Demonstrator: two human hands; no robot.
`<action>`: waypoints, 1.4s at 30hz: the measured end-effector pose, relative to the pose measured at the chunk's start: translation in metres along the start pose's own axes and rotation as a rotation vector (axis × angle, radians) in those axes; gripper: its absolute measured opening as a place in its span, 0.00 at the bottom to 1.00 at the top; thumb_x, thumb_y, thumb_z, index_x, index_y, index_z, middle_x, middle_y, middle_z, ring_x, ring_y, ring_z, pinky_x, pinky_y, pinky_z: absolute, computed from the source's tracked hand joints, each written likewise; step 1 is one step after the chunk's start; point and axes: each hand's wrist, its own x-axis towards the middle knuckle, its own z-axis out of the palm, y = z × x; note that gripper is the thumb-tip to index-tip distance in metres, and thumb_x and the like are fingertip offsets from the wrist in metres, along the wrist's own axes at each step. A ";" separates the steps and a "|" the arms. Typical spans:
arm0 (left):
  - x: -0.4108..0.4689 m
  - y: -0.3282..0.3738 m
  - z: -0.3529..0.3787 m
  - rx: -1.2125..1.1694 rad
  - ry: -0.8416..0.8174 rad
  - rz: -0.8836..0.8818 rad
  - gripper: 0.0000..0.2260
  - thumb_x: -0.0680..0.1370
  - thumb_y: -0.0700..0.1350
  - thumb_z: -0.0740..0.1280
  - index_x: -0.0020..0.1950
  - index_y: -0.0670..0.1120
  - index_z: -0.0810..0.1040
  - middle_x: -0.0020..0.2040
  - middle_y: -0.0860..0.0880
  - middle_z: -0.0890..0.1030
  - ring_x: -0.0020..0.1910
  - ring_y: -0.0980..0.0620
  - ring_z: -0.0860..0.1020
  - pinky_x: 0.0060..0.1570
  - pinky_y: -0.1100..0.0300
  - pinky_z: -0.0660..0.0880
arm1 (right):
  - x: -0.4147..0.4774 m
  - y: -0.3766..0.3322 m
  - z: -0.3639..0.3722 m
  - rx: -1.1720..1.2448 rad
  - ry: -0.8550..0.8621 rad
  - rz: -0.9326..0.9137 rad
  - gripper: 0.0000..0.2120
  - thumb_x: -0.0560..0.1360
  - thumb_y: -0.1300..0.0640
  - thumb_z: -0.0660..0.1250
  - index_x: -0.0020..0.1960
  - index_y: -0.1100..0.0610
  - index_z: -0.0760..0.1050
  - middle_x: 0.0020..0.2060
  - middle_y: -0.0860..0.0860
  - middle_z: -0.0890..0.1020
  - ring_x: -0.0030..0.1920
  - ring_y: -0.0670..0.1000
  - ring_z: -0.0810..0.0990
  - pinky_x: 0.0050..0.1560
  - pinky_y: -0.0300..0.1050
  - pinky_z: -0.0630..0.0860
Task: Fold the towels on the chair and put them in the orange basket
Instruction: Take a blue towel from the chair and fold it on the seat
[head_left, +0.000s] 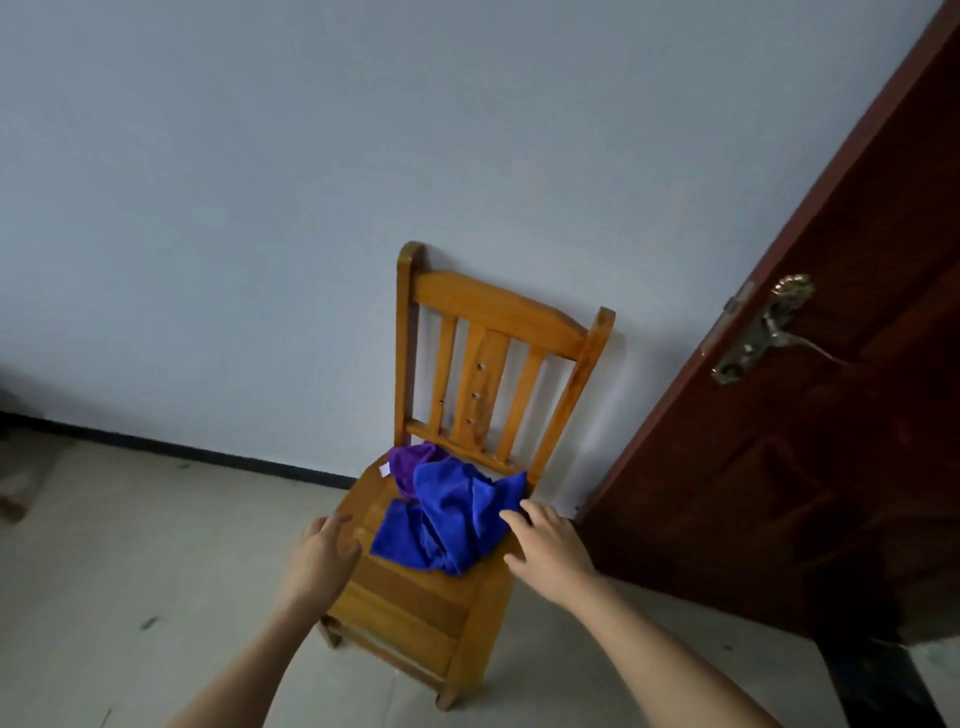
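Room: pale wall (260, 208), door (831, 467) at right.
Towels: blue towel (447, 519) crumpled on chair (498, 312) seat, purple towel (408, 465) behind it.
Grips: left grip (324, 551) spread, empty, at seat's left edge; right grip (548, 545) likewise, beside blue towel.

I have both bare arms reaching forward from the lower edge of the view, the forearms angled toward each other. My left hand (323, 556) is palm down, its fingers (336, 524) relaxed and loosely spread. My right hand (550, 553) is also palm down, fingers straight, thumb splayed sideways.
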 end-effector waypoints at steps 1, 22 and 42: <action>-0.003 0.004 0.006 -0.016 0.014 -0.025 0.19 0.77 0.44 0.64 0.67 0.43 0.70 0.65 0.42 0.71 0.61 0.43 0.73 0.60 0.51 0.70 | 0.008 0.008 -0.001 -0.002 -0.015 -0.026 0.26 0.78 0.51 0.59 0.74 0.53 0.56 0.72 0.54 0.60 0.72 0.56 0.57 0.70 0.50 0.60; 0.078 -0.013 0.049 -0.144 -0.063 -0.370 0.18 0.76 0.43 0.64 0.66 0.42 0.72 0.63 0.41 0.74 0.60 0.44 0.74 0.59 0.53 0.72 | 0.158 0.025 0.022 -0.047 -0.313 -0.114 0.26 0.77 0.51 0.61 0.73 0.52 0.58 0.71 0.53 0.61 0.71 0.55 0.60 0.65 0.49 0.66; 0.240 0.024 0.221 -0.674 0.037 -0.731 0.30 0.75 0.47 0.69 0.73 0.45 0.59 0.68 0.46 0.68 0.63 0.48 0.71 0.57 0.55 0.72 | 0.322 0.068 0.167 0.509 -0.347 0.115 0.38 0.75 0.56 0.67 0.76 0.54 0.47 0.75 0.52 0.58 0.73 0.54 0.61 0.66 0.51 0.67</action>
